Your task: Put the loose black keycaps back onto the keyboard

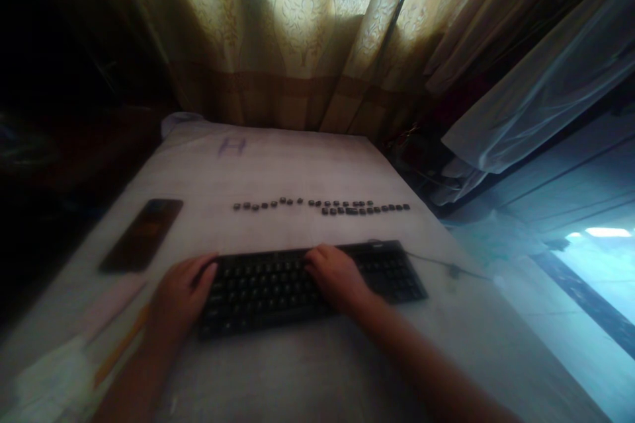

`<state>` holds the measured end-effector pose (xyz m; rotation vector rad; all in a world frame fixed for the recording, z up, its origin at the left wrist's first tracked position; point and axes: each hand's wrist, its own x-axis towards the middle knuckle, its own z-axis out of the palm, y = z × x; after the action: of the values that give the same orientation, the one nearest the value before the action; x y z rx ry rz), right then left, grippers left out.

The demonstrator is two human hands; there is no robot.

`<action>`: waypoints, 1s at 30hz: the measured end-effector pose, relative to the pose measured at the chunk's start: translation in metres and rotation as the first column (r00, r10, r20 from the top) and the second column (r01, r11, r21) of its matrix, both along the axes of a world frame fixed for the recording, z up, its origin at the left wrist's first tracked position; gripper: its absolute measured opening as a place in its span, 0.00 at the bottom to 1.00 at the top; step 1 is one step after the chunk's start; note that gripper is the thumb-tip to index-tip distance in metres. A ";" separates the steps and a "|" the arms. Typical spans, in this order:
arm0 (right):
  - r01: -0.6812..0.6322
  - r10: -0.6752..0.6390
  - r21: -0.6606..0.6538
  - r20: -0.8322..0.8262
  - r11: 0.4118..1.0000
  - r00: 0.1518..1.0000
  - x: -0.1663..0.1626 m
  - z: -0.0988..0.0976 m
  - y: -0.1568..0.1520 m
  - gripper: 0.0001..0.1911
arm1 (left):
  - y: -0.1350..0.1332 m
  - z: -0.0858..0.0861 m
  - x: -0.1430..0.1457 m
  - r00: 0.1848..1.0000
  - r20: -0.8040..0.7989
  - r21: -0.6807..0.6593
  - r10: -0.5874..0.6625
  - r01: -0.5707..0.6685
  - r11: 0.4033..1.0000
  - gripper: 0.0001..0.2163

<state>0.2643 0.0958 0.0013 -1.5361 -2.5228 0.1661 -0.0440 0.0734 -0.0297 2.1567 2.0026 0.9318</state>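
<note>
A black keyboard [268, 287] lies on the table, slightly turned, its cable leaving at the far right. My left hand [181, 291] grips its left end, thumb over the edge near the corner. Above the upper rows of keys, my right hand [335, 271] has its fingers bent down and close together. Whether a key is between those fingertips is hidden. Beyond the keyboard, small dark keycaps [300, 201] lie in two uneven rows. A longer keycap [352, 211] sits in the nearer row. The number pad [391, 277] looks darker and is blurred.
A dark phone [142, 234] lies on the table [297, 165] at the left. Nearer are a pinkish strip [112, 304], an orange pencil-like stick [119, 347] and a pale crumpled thing [54, 377]. A yellow curtain [302, 26] hangs behind the table. White cloth [540, 86] hangs at the right.
</note>
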 end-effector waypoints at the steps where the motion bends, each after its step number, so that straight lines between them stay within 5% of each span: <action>1: -0.007 0.007 -0.007 0.005 1.000 1.000 0.000 0.001 0.000 0.07 | 0.000 0.000 0.000 1.000 -0.003 0.002 -0.002 0.002 1.000 0.22; 9: -0.016 0.011 -0.067 -0.075 0.998 0.997 0.002 0.007 0.001 0.07 | 0.001 -0.004 -0.004 1.000 -0.021 0.025 -0.013 0.014 1.000 0.19; 13: -0.018 0.010 -0.039 -0.190 0.999 0.982 0.006 0.002 -0.001 0.08 | -0.007 0.013 0.011 0.992 -0.124 0.150 0.002 0.017 0.988 0.19; 15: -0.003 -0.001 -0.017 -0.241 1.000 0.971 0.008 -0.002 -0.003 0.09 | -0.014 0.027 0.035 0.979 -0.196 0.204 -0.049 0.090 0.975 0.17; 18: 0.010 -0.009 0.001 -0.285 1.000 0.959 0.008 -0.008 -0.003 0.09 | -0.023 0.040 0.084 0.908 -0.254 0.142 -0.334 0.377 0.915 0.14; 23: 0.001 0.006 0.020 -0.317 1.000 0.948 0.010 -0.013 -0.002 0.11 | -0.019 0.031 0.131 0.854 -0.291 0.012 -0.431 0.454 0.891 0.15; 30: -0.076 0.102 0.077 -0.435 0.994 0.895 0.021 -0.016 -0.003 0.17 | -0.015 0.021 0.128 0.850 -0.334 0.020 -0.408 0.439 0.898 0.17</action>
<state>0.2853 0.0929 -0.0152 -1.1968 -2.2139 0.4007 0.0836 0.0584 -0.0088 2.7979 1.4861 0.6514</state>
